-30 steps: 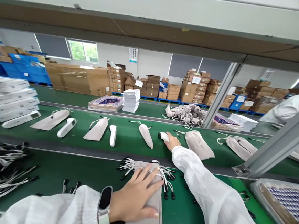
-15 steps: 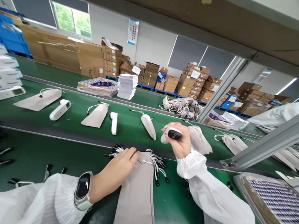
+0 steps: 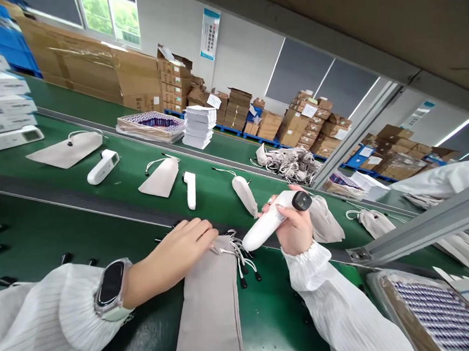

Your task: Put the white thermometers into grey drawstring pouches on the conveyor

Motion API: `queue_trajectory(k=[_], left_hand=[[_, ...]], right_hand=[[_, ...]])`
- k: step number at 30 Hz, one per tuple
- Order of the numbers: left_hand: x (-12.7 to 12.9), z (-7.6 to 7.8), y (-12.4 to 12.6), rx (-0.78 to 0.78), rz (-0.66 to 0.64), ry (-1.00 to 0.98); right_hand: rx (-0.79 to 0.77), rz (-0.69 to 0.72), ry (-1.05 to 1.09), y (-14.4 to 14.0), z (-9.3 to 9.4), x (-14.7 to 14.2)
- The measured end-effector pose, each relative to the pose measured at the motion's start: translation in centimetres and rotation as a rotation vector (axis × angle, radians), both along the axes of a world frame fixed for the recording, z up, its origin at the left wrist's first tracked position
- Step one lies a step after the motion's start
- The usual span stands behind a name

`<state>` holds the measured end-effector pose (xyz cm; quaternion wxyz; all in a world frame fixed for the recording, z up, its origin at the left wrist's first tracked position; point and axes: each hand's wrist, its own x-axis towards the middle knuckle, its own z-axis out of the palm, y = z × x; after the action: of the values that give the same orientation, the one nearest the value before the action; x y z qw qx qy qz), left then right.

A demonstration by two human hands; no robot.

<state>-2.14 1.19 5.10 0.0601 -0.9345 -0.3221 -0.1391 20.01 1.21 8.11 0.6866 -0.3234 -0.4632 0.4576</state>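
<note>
My right hand [image 3: 295, 231] grips a white handheld thermometer [image 3: 269, 221] with a dark sensor end, its handle tilted down toward the top of a stack of beige drawstring pouches [image 3: 210, 314]. My left hand [image 3: 180, 249] has its fingers curled over the open top edge of the uppermost pouch, beside the black-tipped white cords [image 3: 246, 263]. A dark smartwatch [image 3: 110, 290] sits on my left wrist. On the green conveyor belt [image 3: 213, 187] behind lie more white thermometers [image 3: 103, 166] and flat beige pouches [image 3: 162, 176] in a row.
White boxes [image 3: 4, 111] are stacked at the left. A pile of pouches [image 3: 290, 163], a stack of white leaflets [image 3: 199, 127] and a tray [image 3: 151, 127] stand behind the belt. A metal frame post [image 3: 421, 225] slants at the right, near another person's white sleeve [image 3: 445, 178].
My right hand picked a thermometer off the belt and brought it toward the pouch stack, turning its handle downward. My left hand slid from flat on the stack to gripping the top pouch's edge.
</note>
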Motion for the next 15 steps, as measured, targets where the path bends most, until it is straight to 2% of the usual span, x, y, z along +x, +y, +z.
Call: queue_trajectory(k=[5,10,15], left_hand=[[-0.1,-0.3,-0.3,-0.035,0.005,0.079],[-0.2,-0.8,0.0,-0.060,0.033,0.048],[0.0,-1.2,0.1,0.026,0.075,0.083]], right_hand=[[-0.012,0.004,0.022,0.3,-0.7,0.1],[-0.066,0.016,0.015,0.2,-0.7,0.2],[-0.092,0.034,0.033,0.1,-0.8,-0.2]])
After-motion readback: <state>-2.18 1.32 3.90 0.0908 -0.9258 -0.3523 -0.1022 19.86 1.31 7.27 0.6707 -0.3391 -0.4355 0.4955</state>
